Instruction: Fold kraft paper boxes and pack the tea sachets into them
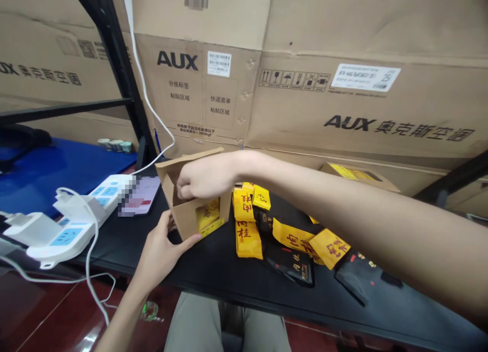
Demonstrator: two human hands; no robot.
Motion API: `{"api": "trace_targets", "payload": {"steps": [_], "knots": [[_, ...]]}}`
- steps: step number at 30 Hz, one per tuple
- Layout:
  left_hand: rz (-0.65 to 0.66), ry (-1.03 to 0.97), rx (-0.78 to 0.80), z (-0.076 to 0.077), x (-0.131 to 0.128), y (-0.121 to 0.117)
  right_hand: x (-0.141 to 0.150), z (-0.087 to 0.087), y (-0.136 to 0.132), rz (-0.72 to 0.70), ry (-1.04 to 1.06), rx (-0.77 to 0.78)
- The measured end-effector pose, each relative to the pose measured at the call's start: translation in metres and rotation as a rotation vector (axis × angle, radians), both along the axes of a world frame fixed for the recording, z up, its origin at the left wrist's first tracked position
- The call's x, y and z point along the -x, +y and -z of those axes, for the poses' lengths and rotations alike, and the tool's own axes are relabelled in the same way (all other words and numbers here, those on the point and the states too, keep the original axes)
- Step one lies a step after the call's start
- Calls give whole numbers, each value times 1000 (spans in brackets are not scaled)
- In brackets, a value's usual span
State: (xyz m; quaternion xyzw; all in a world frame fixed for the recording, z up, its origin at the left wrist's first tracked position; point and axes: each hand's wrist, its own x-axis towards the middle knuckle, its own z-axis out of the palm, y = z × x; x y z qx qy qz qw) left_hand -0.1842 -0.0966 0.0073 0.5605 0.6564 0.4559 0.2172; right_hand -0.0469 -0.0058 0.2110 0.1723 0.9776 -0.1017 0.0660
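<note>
A person's left hand (163,247) grips a small open cardboard box (186,221) low at its side, thumb along the bottom front edge, while the right hand (209,176) reaches over the raised flap into its mouth, fingers curled; whether they pinch anything inside, I cannot tell. The box is at the left part of a black table (213,275), a yellow packet (209,214) showing through its front window.

Just beside it, to the right, lie yellow packets (249,240) and black packets (292,268), some overlapping. The right forearm crosses above the table, hiding part of the spread and part of a second small box (381,181) behind. At left, a white power strip (68,237) loaded with plugs crowds a partly blurred phone (150,192); a white cable (143,82) hangs before the large cartons (213,123), and a black metal frame (114,52) cuts across them. Small cups (114,145) stand on a blue surface (68,158) beyond.

The cartons carry the brand "AUX 奥克斯空调", handling symbols and two white labels (366,77), their print too fine to read. Marked zones say "分拣标签粘贴区域" and "快递面单粘贴区域", above a line ending "300kgf". Red characters on several yellow packets read "肉桂"; one reads "水仙".
</note>
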Motion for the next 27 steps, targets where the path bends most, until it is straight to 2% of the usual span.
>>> {"api": "trace_targets", "payload": {"steps": [2, 4, 5, 7, 10, 11, 13, 16, 20, 27], "knots": [[-2, 0, 3, 1, 1, 0, -26, -21, -9, 17, 71, 55], [4, 0, 3, 3, 2, 1, -56, -30, -7, 115, 211, -59], [8, -1, 2, 4, 2, 1, -71, -28, -1, 178, 260, -149], [17, -7, 2, 4, 3, 1, -102, -10, 19, 321, 294, -313], [9, -21, 11, 4, 2, 1, -140, 39, 57, 484, 64, -330], [3, -24, 16, 4, 2, 1, -150, 58, 67, 509, -40, -323], [0, -28, 26, 3, 2, 1, -167, 91, 81, 527, -120, -327], [8, -29, 23, 3, 2, 2, -180, 125, 89, 501, -124, -349], [12, -34, 25, 5, 2, 3, -181, 145, 94, 448, -76, -405], [-5, -52, 19, 5, 1, 3, -180, 153, 104, 432, -45, -400]]}}
